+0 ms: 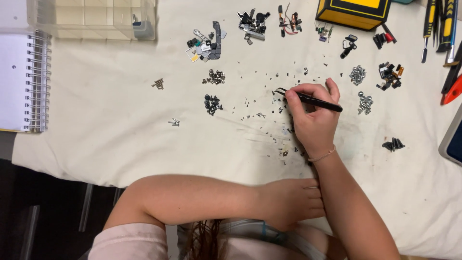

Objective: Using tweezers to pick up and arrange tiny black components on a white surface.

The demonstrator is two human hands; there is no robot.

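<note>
I see the small parts sorted by kind into little heaps on the pale cloth over the table, which keeps like with like and stops them rolling: a silver screw heap and a dark screw heap toward the middle, more silver screws nearer the right edge. Loose tiny screws lie scattered mid-table, unsorted. My right hand is clenched around black tweezers, held like a pen, tips down among that scatter for fine picking. My left hand rests near the near edge, fingers loosely curled, holding nothing, tucked against the right forearm as if to brace it. A spiral notebook lies at the left edge.
</note>
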